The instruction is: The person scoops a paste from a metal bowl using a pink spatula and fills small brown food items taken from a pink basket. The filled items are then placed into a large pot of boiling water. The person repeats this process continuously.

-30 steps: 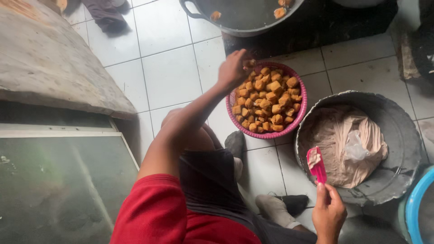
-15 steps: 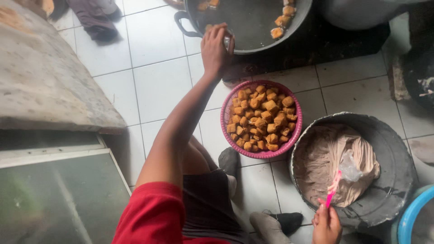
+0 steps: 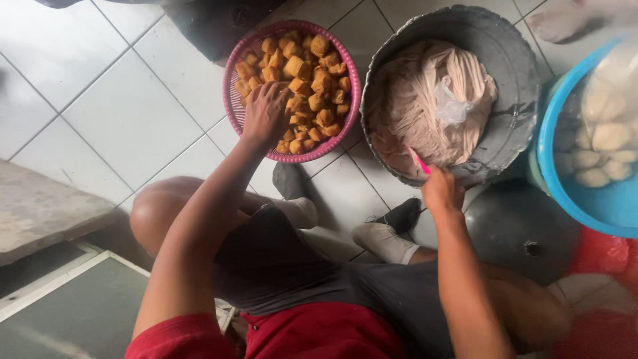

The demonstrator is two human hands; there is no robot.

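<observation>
- The left hand [image 3: 264,114] lies inside the round pink plastic basket [image 3: 234,106] at about 11 o'clock in the view, its fingers curled down among the fried golden-brown cubes [image 3: 312,80]; whether they have closed on a cube I cannot tell.
- The right hand [image 3: 442,193], near 3 o'clock of centre, has its fingers clamped on a thin pink utensil [image 3: 420,163], whose tip rests at the near rim of the dented grey metal basin [image 3: 515,100].
- That basin holds a pale, stringy, wet-looking mass [image 3: 419,100] with a crumpled clear plastic bag [image 3: 455,106] on top.
- At 2 o'clock a blue plastic tub [image 3: 551,159] holds pale round lumps [image 3: 601,136].
- Risks, as I judge them: the cubes look crisp and piled loosely, so a hard squeeze could crush one, or a careless pull could roll others over the low rim onto the white tiled floor [image 3: 119,113].
- The slim utensil could slip in the sticky mass.
</observation>
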